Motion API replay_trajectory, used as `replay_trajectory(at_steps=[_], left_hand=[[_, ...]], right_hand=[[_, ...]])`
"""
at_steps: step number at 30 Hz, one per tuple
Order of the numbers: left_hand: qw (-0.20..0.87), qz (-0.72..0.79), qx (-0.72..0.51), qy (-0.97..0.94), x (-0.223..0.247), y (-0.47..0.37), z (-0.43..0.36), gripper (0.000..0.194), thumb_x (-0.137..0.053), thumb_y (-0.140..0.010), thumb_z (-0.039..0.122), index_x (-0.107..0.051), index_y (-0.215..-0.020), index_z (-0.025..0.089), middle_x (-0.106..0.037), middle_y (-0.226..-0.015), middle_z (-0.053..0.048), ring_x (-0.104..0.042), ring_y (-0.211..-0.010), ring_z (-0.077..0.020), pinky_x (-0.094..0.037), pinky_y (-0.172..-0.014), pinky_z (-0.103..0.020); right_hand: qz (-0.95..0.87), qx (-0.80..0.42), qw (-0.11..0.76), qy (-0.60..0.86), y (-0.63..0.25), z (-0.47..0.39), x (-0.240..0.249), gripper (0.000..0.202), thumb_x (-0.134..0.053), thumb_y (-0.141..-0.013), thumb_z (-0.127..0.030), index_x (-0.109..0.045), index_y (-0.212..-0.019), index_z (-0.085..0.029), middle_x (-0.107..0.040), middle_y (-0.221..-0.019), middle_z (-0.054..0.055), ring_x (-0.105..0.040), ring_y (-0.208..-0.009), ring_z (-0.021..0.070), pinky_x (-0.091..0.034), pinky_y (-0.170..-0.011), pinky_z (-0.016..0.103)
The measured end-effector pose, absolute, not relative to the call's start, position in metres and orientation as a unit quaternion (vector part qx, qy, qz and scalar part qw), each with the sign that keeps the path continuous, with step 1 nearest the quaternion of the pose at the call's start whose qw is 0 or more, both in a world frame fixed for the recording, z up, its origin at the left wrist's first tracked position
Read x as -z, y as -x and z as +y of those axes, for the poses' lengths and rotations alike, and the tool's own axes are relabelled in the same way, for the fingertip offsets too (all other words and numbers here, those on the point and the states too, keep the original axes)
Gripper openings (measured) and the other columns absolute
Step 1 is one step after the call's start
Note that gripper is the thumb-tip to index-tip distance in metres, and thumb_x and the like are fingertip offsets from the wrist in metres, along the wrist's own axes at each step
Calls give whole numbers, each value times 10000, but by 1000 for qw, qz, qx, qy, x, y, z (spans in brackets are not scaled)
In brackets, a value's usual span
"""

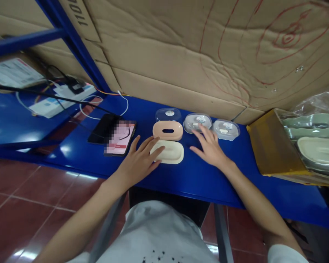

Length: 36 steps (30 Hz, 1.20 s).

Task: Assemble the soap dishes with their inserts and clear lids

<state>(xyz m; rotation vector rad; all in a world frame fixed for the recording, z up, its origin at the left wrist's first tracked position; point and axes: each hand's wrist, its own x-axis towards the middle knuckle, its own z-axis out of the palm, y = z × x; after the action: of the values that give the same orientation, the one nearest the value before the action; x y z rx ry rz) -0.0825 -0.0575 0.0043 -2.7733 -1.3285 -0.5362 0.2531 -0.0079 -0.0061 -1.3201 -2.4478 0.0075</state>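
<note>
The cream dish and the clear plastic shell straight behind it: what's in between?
In the head view, the slotted peach dish lies between the cream dish and the clear plastic shell.

In front of the cream oval dish (173, 156), a strip of bare blue tabletop (167, 180) leaves passage. Directly behind the dish, the peach slotted case (168, 136) blocks the way; the left hand (140, 159) overlaps the dish's left end, a smartphone (125, 140) beyond. Right of the dish, past a narrow gap, is the right hand (211, 148).
</note>
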Motion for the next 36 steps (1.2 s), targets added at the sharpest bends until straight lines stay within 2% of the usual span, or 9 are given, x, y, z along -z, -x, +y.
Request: replay_trajectory(at_steps=[2,5,9,11,17,22,25,29,36], left_hand=[[19,-424,170,889,-5,80,-56,413,-606,-1050,237,-667,-1458,243,-566,-1616,-200,-557,-1491,-424,-344,-1246,-759],[5,-391,168,905,-8,70,-58,399,-597,-1067,280,-660,-1460,249,-573,-1615,-179,-557,-1493,-394,-351,-1262,-718],[-1,-357,174,918,-18,54,-50,399,-584,-1074,274,-639,-1468,250,-569,-1617,-166,-531,-1513,-368,-345,-1282,-657],[5,-341,172,924,-23,44,-39,405,-573,-1084,282,-622,-1484,242,-564,-1613,-169,-514,-1523,-364,-341,-1285,-631],[30,-268,156,950,-21,6,-4,479,-602,-1092,345,-558,-1555,229,-563,-1593,-168,-550,-1470,-383,-377,-1248,-614],[75,-247,215,942,-13,-6,6,527,-610,-1093,397,-526,-1583,221,-487,-1660,-192,-532,-1474,-373,-356,-1259,-586],[67,-246,229,940,-7,-5,3,410,-590,-1099,360,-603,-1484,222,-583,-1559,-157,-551,-1440,-340,-315,-1284,-574],[31,-234,209,949,-1,-4,-2,281,-624,-1081,353,-677,-1324,222,-692,-1363,-86,-610,-1328,-286,-232,-1327,-555],[25,-235,204,950,-5,1,0,232,-622,-1079,343,-685,-1266,221,-702,-1317,-68,-617,-1286,-270,-204,-1327,-543]], right_hand=[[-852,11,158,498,-264,15,5,683,-566,-1083,-441,-359,-1699,-232,-319,-1791,195,-313,-1644,425,-265,-1275,732],[-840,7,136,525,-273,36,1,661,-586,-1067,-386,-403,-1672,-192,-412,-1738,218,-358,-1616,436,-239,-1267,759],[-853,2,156,498,-278,30,-12,485,-672,-1025,-391,-615,-1484,-244,-640,-1502,171,-494,-1502,414,-222,-1258,759],[-865,-37,163,473,-282,19,-18,396,-721,-998,-414,-678,-1367,-276,-680,-1395,134,-525,-1469,397,-264,-1251,735],[-858,-162,188,451,-292,-9,-23,553,-765,-968,-495,-594,-1457,-300,-501,-1590,155,-503,-1512,360,-445,-1221,602],[-850,-172,235,440,-296,6,-33,531,-760,-973,-534,-606,-1432,-315,-604,-1465,123,-590,-1415,322,-474,-1215,549],[-844,-135,256,451,-292,38,-39,465,-754,-975,-512,-646,-1369,-289,-627,-1418,131,-615,-1374,330,-495,-1187,542],[-845,-126,209,476,-280,85,-36,424,-776,-944,-487,-673,-1296,-275,-661,-1357,112,-664,-1278,323,-521,-1140,527],[-833,-119,157,517,-271,108,-10,487,-807,-910,-429,-630,-1323,-243,-646,-1379,127,-682,-1242,324,-543,-1073,520]])
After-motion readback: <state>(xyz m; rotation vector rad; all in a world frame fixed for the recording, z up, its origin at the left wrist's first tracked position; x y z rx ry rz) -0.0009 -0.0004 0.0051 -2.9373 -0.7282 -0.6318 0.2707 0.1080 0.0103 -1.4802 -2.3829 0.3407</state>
